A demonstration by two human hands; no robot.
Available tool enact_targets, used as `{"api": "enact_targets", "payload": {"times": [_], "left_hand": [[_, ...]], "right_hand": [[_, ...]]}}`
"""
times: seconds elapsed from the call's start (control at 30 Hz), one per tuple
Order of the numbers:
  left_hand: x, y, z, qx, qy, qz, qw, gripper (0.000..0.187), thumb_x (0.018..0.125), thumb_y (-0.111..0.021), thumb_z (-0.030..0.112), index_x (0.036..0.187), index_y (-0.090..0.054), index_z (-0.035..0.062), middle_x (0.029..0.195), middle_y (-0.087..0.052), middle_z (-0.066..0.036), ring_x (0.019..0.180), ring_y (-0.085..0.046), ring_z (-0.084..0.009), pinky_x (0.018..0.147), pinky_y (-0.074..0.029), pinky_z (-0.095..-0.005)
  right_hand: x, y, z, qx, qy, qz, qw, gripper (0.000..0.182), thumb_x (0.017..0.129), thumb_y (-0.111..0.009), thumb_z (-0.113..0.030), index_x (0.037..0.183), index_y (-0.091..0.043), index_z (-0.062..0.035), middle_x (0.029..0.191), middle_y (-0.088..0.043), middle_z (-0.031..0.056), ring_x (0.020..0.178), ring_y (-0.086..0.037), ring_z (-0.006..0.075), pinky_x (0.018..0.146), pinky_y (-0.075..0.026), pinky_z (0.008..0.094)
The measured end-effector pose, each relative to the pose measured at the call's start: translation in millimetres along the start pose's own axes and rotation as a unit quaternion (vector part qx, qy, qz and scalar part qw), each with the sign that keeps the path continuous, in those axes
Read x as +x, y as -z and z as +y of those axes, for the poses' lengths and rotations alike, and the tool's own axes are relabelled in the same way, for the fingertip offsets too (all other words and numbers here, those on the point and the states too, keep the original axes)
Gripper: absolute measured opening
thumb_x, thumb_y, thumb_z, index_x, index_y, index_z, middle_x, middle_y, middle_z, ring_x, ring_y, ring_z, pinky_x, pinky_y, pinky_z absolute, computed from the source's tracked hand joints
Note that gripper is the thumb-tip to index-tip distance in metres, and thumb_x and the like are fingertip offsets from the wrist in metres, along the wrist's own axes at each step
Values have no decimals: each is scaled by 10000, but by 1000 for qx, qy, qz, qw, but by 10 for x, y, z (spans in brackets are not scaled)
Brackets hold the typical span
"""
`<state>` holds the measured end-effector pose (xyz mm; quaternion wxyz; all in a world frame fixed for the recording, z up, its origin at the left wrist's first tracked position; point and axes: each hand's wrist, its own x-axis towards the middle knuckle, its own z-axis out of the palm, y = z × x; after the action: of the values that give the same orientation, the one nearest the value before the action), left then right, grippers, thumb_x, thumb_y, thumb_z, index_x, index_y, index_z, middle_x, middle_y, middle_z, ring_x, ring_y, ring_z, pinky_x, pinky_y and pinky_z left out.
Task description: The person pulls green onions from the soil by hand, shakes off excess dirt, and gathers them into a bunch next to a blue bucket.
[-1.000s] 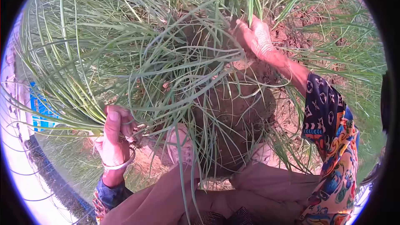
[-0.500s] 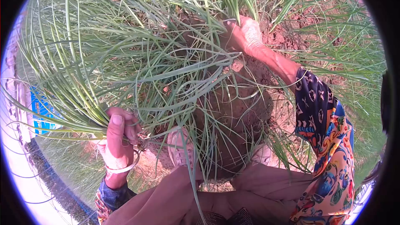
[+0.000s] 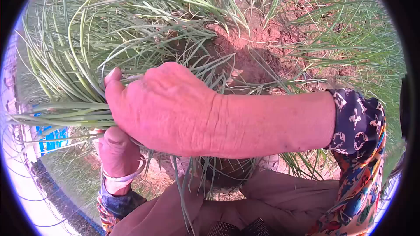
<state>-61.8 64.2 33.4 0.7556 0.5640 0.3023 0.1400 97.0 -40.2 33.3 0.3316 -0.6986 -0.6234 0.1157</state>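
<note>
1. Your left hand [image 3: 119, 153], left of frame, closes around the base of the green stalks [image 3: 61, 78].
2. Your right hand [image 3: 170, 109] crosses from the right of the frame, touching their base from above; its fingers are hidden, so you cannot tell its grip.
3. Stalks' long axis runs from both hands leftward, fanning upper left; neither hand is clearly nearer.
4. Reddish soil [image 3: 271, 39] lies upper right of your hands.
</note>
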Motion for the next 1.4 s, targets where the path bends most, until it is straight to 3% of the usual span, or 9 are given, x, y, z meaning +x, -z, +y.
{"api": "enact_targets", "payload": {"times": [0.1,0.33,0.4,0.47,0.53,0.6,0.83,1.23,1.4], "left_hand": [[4,-182,93,-27,21,-77,996,754,867,-556,467,1410,-245,48,1351,-429,-112,1246,-418,-262,1039,-340,-420],[205,184,494,-94,-128,-35,987,218,921,-504,277,863,-496,67,902,-479,-88,1028,-482,-269,912,-392,-394],[164,250,662,-90,-197,44,975,220,926,-497,265,814,-465,79,830,-464,-70,922,-471,-241,848,-400,-376],[162,344,756,-136,-215,25,967,206,938,-478,238,805,-447,83,691,-426,-21,736,-419,-170,735,-385,-331],[166,402,729,-131,-172,-4,976,199,940,-474,231,811,-449,83,640,-388,3,663,-383,-140,671,-354,-303],[192,373,582,-127,-158,20,979,186,937,-476,225,825,-456,77,594,-337,25,562,-311,-102,579,-282,-265],[157,457,448,-116,-125,29,985,188,934,-478,239,868,-479,63,590,-372,15,548,-352,-101,583,-304,-262],[154,528,371,-95,-104,24,990,200,948,-440,261,858,-445,82,604,-379,10,545,-355,-106,575,-315,-268],[121,488,355,-93,-101,46,989,180,943,-451,246,866,-452,83,600,-382,10,546,-362,-109,577,-321,-269]], "right_hand": [[-29,-7,-42,81,22,-1,996,357,754,-595,-133,964,-507,141,628,-603,150,548,-633,268,445,-484,362],[-153,605,534,193,-34,36,980,249,806,-575,-218,731,-616,16,627,-597,114,601,-620,204,553,-492,308],[-316,817,763,159,-303,-117,932,258,799,-568,-221,740,-611,27,618,-591,121,607,-625,187,546,-484,328],[-473,839,937,106,-374,-298,872,232,796,-532,-184,752,-603,33,615,-586,128,609,-628,184,546,-478,335],[-856,370,1375,-65,-198,-358,910,191,798,-478,-114,765,-613,17,666,-607,181,634,-635,289,591,-507,392],[-897,45,1331,-34,-203,-390,898,169,801,-465,-64,814,-609,23,736,-613,217,729,-623,368,677,-503,434],[-961,-829,1704,77,-188,-156,967,135,797,-485,-50,826,-596,21,762,-605,223,774,-611,379,703,-483,437],[-923,-934,1700,96,-246,-166,950,148,751,-619,-33,898,-622,-29,888,-634,167,881,-625,318,722,-506,393],[-827,-1034,1773,-12,-124,-141,982,204,737,-589,-78,933,-613,-28,849,-631,195,852,-615,362,749,-502,447]]}}
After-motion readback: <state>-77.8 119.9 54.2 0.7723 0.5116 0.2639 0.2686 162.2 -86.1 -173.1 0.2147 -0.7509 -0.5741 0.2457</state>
